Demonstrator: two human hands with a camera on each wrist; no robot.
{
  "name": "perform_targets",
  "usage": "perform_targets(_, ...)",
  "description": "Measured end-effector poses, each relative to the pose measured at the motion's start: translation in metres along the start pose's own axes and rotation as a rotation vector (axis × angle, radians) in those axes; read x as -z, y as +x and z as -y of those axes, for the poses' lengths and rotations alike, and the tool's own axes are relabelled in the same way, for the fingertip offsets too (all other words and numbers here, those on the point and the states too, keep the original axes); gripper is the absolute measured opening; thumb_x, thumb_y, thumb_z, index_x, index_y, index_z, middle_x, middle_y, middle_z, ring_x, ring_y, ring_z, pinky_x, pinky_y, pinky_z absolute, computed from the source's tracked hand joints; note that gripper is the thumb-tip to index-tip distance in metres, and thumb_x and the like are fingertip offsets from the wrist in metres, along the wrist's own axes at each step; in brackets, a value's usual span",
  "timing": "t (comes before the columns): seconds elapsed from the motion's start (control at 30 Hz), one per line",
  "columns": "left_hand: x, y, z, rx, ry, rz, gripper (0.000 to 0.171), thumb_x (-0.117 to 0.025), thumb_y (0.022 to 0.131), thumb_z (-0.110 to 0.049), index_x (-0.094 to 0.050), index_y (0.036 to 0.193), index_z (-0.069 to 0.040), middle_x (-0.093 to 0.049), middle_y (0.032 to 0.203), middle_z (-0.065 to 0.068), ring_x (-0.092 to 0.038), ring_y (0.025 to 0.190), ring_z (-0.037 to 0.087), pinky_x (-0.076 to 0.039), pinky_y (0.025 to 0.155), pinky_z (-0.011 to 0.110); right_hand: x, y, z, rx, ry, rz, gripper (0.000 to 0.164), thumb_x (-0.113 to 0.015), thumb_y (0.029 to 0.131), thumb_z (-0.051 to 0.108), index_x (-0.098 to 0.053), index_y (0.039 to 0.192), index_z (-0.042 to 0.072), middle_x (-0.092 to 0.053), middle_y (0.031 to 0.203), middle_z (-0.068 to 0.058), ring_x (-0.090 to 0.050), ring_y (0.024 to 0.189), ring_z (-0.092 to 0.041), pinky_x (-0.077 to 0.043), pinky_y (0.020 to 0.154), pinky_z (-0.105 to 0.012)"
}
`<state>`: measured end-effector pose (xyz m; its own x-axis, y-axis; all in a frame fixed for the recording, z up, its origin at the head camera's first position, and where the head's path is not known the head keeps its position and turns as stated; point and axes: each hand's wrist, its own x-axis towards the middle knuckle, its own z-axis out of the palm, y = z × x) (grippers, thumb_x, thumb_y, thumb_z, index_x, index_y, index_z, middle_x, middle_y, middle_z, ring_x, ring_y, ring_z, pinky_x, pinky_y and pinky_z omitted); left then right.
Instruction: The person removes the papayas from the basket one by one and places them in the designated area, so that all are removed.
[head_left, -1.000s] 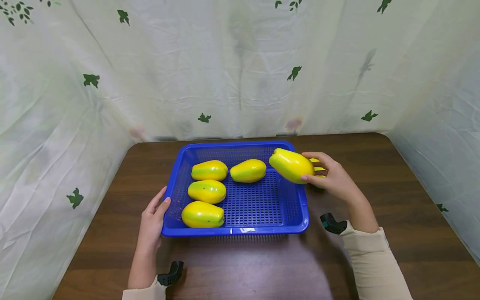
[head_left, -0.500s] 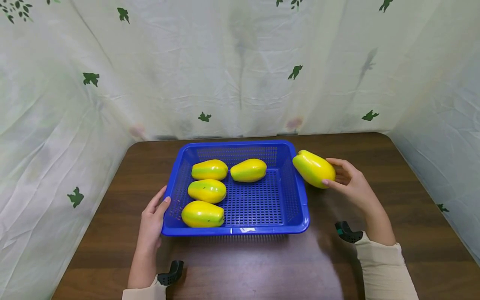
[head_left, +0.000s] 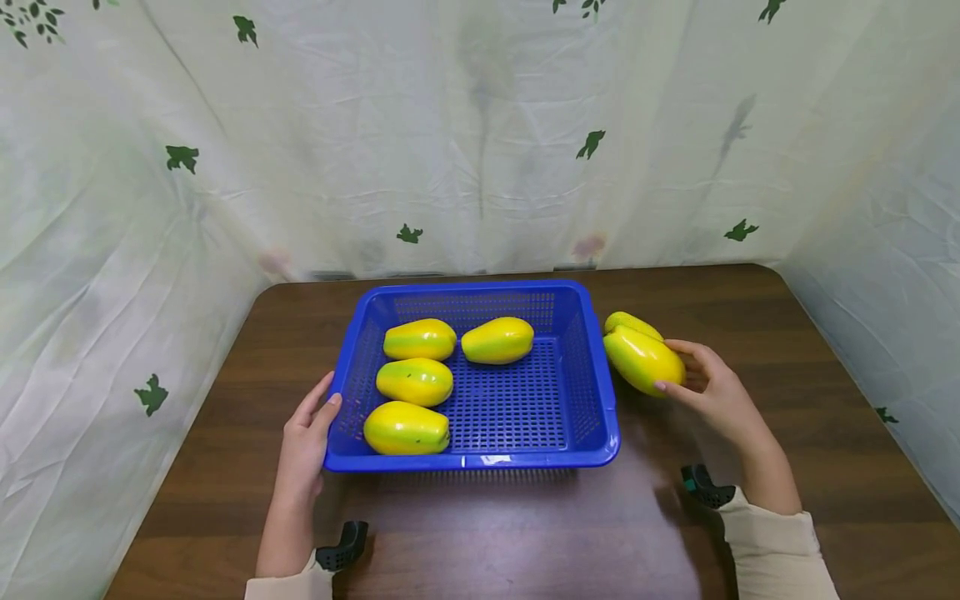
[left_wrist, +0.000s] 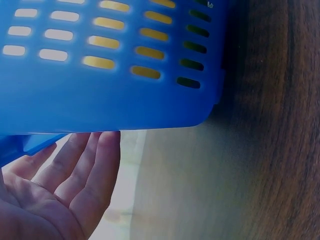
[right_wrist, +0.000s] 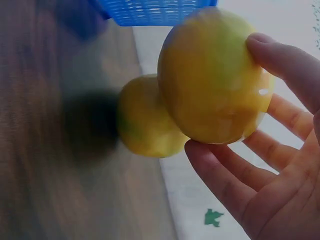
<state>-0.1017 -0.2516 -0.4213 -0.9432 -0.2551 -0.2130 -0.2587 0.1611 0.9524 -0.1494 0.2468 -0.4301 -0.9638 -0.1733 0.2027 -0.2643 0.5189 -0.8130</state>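
Note:
A blue plastic basket [head_left: 491, 460] stands on the table, with several yellow-green papayas inside, such as the papaya [head_left: 497, 341] near its back wall. My left hand [head_left: 302, 442] holds the basket's left rim; the left wrist view has its fingers [left_wrist: 102, 165] against the outer wall, while the thumb is mostly hidden there. To the right of the basket, my right hand [head_left: 716, 396] grips one papaya [head_left: 641, 360] by its wide end, thumb on one side and fingers on the other. Partly behind it lies a second papaya [head_left: 630, 322], also visible in the right wrist view.
The brown wooden table [head_left: 525, 533] reaches back to a white curtain [head_left: 480, 150] printed with green leaf shapes. More curtain hangs at both sides. Black wrist-worn devices [head_left: 342, 546] sit at both sleeves.
My right hand has carried the papaya from above the basket's right rim rightward, then lower and nearer, beside the other papaya. The left hand and basket have stayed in place.

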Motion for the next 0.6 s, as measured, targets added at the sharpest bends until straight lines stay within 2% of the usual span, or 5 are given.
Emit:
perform_targets(0.17,0.000,0.001,0.000,-0.010,-0.004,0.002,0.055,-0.045,0.089,-0.048,-0.034,0.139,-0.030,-0.035,0.138,0.009,-0.055,0.095,0.015,-0.049,0.075,0.026,-0.006,-0.003,-0.004,0.019,-0.024,0.002,0.054,-0.068,0.081,0.011,-0.043,0.127,0.000,-0.044,0.117,-0.017,-0.050,0.092,-0.022,-0.040,0.074,-0.008)
perform_targets(0.4,0.000,0.000,0.000,-0.016,-0.009,-0.001,0.055,-0.045,0.089,-0.048,-0.034,0.139,-0.029,-0.035,0.138,0.009,-0.055,0.095,0.013,-0.049,0.074,0.024,-0.012,-0.002,-0.015,0.028,-0.012,0.011,0.053,-0.068,0.080,0.008,-0.044,0.126,-0.002,-0.042,0.117,-0.022,-0.047,0.097,-0.031,-0.037,0.076,-0.006)
perform_targets(0.6,0.001,-0.001,-0.001,-0.020,-0.019,0.002,0.055,-0.045,0.089,-0.047,-0.033,0.140,-0.028,-0.036,0.137,0.011,-0.057,0.092,0.011,-0.049,0.073,0.025,-0.015,-0.001,-0.026,0.036,-0.045,0.025,0.053,-0.068,0.079,0.006,-0.044,0.126,-0.003,-0.039,0.119,-0.023,-0.042,0.102,-0.033,-0.034,0.078,-0.007)
